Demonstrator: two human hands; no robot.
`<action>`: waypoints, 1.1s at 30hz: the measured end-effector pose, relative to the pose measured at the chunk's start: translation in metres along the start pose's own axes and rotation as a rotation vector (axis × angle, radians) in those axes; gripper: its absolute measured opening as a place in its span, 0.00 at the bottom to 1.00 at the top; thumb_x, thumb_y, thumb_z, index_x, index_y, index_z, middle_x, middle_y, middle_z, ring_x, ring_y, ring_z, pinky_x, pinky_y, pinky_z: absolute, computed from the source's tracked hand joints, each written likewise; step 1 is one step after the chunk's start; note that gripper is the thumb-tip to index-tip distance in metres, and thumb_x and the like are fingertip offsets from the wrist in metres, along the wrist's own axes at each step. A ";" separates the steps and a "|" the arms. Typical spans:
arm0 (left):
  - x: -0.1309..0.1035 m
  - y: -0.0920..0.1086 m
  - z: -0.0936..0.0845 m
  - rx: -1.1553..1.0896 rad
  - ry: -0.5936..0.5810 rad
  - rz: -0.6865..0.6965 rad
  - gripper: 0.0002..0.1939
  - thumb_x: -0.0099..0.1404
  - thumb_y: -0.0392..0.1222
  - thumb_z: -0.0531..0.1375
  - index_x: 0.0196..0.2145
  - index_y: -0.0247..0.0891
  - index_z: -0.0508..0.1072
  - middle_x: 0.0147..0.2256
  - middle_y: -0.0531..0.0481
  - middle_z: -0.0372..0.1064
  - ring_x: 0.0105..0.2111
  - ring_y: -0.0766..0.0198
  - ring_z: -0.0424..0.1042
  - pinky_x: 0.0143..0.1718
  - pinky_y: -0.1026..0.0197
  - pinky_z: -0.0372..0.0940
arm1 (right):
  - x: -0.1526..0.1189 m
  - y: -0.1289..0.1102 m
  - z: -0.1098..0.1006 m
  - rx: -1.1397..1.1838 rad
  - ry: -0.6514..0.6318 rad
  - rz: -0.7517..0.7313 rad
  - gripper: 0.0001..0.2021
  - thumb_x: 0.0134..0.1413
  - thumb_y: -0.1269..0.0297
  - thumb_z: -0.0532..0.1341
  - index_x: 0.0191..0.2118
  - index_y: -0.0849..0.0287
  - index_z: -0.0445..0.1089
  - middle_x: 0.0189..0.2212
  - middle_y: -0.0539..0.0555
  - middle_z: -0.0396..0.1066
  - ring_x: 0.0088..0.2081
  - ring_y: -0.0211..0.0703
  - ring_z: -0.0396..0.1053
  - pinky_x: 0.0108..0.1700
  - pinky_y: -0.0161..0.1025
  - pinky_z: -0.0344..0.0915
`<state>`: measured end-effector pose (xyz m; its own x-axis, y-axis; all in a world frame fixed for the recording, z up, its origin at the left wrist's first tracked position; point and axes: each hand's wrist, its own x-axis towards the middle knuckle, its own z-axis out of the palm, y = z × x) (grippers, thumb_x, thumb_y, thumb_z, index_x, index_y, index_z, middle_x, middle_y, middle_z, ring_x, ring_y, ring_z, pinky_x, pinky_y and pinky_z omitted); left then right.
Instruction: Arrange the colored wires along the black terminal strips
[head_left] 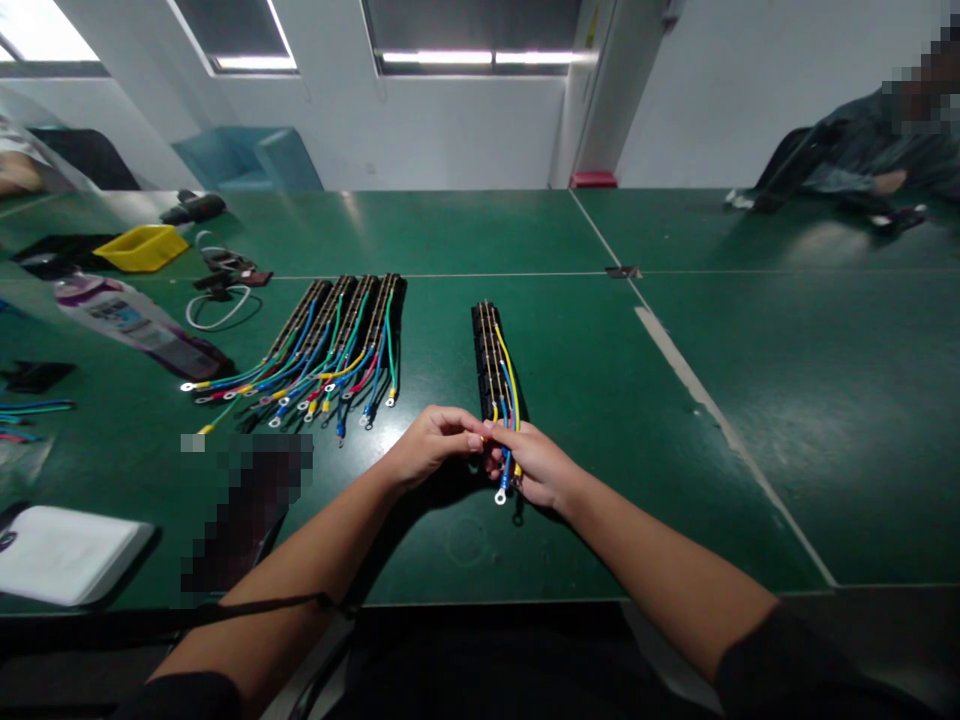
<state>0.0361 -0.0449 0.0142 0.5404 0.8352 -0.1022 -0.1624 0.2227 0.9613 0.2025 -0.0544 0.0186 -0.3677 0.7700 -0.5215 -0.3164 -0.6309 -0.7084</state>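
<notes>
1. Ideally, the coloured wires (505, 378) are handled with a light fingertip pinch close to their ends, since a hard tug could strain the joints along the black strip (481, 372).
2. Steadying the bundle with one hand while the other works on a single lead seems the sound way; keeping the leads side by side, uncrossed, should help.
3. The right hand (541, 468) is curled nearly closed around the wires just beyond the strip's near end, its thumb lying over them. A metal ring end (501, 496) pokes out below the fingers.
4. The left hand (431, 448) has its thumb and forefinger drawn close together, almost meeting the right thumb. Whether they grip a wire end cannot be told.
5. The strip lies lengthwise on the green table (600, 400), in front of the person, its far end pointing away.
6. Well apart, to the left, similar wired strips (352, 315) lie side by side, their leads overlapping towards the person.
</notes>
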 end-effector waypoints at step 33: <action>0.001 0.001 -0.001 0.243 0.062 0.061 0.14 0.63 0.47 0.60 0.31 0.31 0.70 0.23 0.53 0.65 0.23 0.72 0.61 0.26 0.69 0.55 | 0.004 0.001 -0.001 0.003 0.016 0.001 0.09 0.59 0.68 0.58 0.28 0.63 0.64 0.12 0.45 0.60 0.13 0.30 0.59 0.16 0.27 0.58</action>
<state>0.0361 -0.0436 0.0146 0.4825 0.8744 -0.0504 0.0139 0.0500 0.9987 0.2016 -0.0521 0.0152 -0.3543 0.7706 -0.5298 -0.3187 -0.6321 -0.7063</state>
